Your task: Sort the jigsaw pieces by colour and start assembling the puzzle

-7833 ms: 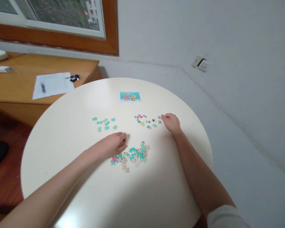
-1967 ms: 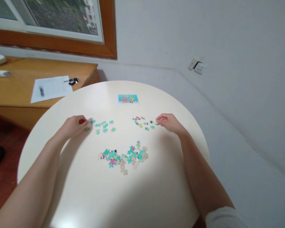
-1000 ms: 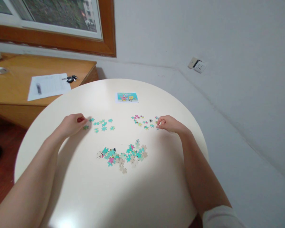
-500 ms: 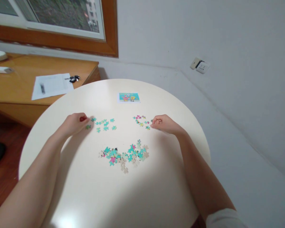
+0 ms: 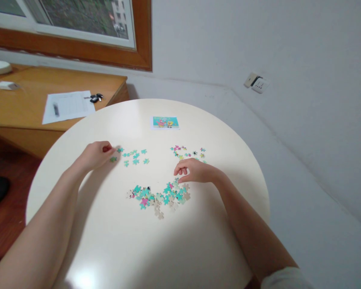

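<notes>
The round cream desk [image 5: 114, 241] carries everything; the left hand [image 5: 94, 154] rests at the left end of a scatter of teal pieces [image 5: 134, 156], fingers curled to the thumb, and I cannot tell if they hold a piece; the right hand [image 5: 195, 171] touches the far right edge of the main pile [image 5: 156, 196], fingers [image 5: 180, 165] bent and slightly parted, hold unclear; that pile runs long left to right at mid-desk; mixed pieces [image 5: 187, 152] lie just beyond; the picture card [image 5: 165, 122] lies lengthwise left to right, farthest off.

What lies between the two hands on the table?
Scattered teal pieces, beside the left hand; then bare table up to the right hand, in the head view.
</notes>
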The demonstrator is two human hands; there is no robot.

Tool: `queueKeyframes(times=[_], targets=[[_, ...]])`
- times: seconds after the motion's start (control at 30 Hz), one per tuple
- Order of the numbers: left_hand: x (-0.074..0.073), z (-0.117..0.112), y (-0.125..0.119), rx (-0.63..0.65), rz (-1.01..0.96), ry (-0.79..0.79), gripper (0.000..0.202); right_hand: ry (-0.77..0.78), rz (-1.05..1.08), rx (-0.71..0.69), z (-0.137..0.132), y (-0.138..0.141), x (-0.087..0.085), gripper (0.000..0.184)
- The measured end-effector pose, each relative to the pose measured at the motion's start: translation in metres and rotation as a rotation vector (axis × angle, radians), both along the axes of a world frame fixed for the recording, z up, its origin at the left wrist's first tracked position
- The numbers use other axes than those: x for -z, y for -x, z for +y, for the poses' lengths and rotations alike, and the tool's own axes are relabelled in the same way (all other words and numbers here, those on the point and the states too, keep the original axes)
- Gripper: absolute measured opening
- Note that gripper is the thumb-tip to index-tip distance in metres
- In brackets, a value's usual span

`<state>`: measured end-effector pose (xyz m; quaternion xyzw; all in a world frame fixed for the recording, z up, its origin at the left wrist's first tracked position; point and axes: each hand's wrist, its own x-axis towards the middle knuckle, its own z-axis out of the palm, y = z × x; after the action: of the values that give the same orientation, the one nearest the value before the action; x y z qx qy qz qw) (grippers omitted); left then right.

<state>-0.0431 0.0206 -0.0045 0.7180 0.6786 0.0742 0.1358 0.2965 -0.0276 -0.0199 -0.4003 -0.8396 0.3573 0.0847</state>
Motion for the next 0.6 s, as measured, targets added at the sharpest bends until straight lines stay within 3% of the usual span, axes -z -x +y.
queueKeyframes(times=[0.3,0.6], targets=[[-0.001,-0.002,-0.002,-0.001,-0.010,0.003,0.028,0.023,-0.025,0.003,-0.003,0.008,-0.004,0.005],[-0.001,-0.001,-0.002,0.012,0.002,0.003,0.029,0.038,-0.076,0.061,-0.007,0.012,-0.009,0.006]])
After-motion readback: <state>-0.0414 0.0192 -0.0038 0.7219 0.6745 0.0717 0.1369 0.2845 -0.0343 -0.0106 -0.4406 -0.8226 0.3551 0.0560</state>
